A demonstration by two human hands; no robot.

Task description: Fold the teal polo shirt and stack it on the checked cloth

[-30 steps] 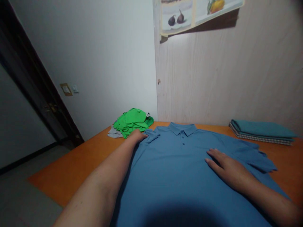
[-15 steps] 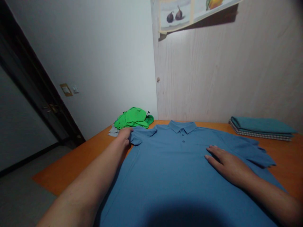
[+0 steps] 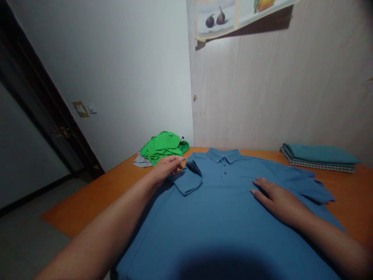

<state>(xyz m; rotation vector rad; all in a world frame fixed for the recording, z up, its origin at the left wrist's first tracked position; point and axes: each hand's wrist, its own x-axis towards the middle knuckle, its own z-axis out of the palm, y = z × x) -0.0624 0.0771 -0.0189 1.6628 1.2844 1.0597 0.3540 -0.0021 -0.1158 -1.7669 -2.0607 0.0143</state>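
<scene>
A blue polo shirt (image 3: 221, 217) lies face up on the orange table (image 3: 96, 198), collar on the far side. Its left sleeve (image 3: 188, 181) is folded inward over the chest. My left hand (image 3: 167, 167) rests at the fold by the shoulder, fingers stretched out to the right and touching the sleeve's edge. My right hand (image 3: 276, 200) lies flat and open on the right side of the chest, palm down, pressing the fabric. The shirt's right sleeve (image 3: 316, 190) is spread out on the table.
A crumpled pile of green clothes (image 3: 163, 144) sits on a grey cloth (image 3: 141, 161) at the table's far left corner. A stack of folded teal and checked cloths (image 3: 319, 157) lies far right by the wall. The table's left edge drops to the floor; a dark door (image 3: 43, 112) is left.
My left hand drew the left sleeve out to the side, then folded it inward over the chest. The right hand stayed flat on the shirt.
</scene>
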